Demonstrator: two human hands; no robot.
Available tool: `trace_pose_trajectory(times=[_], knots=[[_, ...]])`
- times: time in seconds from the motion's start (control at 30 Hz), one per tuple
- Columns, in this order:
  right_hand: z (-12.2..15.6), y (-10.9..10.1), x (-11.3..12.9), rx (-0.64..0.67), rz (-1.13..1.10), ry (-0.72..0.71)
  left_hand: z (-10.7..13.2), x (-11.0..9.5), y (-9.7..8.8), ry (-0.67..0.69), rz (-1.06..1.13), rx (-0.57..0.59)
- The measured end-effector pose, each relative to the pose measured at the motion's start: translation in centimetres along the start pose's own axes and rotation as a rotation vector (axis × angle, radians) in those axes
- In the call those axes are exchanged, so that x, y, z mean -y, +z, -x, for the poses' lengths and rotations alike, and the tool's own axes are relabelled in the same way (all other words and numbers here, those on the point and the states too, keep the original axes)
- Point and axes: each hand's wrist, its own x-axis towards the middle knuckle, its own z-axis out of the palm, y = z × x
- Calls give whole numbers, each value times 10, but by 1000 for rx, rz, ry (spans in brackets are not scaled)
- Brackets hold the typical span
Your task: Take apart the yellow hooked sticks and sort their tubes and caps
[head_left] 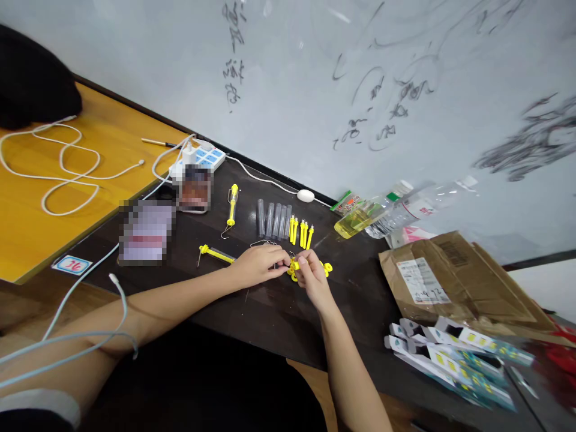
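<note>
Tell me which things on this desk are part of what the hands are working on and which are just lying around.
In use: left hand, right hand, small yellow parts, clear tubes, yellow-tipped pieces.
Lying about: power strip, white cable, plastic bottles, cardboard package.

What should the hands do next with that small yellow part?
Probably finish seating the yellow part pinched between left hand and right hand, then lay it beside the row of yellow pieces by the clear tubes.

Your arms and hands

You are wearing a short pale sleeve on the upper left arm; both forearms, left hand (258, 265) and right hand (311, 277) are showing bare.
</note>
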Motion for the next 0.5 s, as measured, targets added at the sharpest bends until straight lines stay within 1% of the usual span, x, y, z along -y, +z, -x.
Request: trace_pose_trajectory(times=[0.1, 0.2, 0.27, 0.33, 0.4, 0.43, 0.5], knots=[[1, 4, -2, 8, 4, 6, 1, 1, 3, 6, -30, -30], [2, 5, -3, 14, 39, -14, 1, 0, 4, -61, 59, -42], [4, 6, -4, 3, 112, -72, 1, 0, 4, -153, 227, -19], [5, 8, -4, 4, 211, -142, -1, 2, 5, -261, 450, 50], [6, 12, -6, 35, 289, -180, -2, 5, 6, -349, 637, 127], [6, 14, -6, 54, 310, -185, -2, 7, 7, -378, 696, 151], [5, 17, -7, 77, 317, -180, -3, 11, 7, -389, 745, 175]])
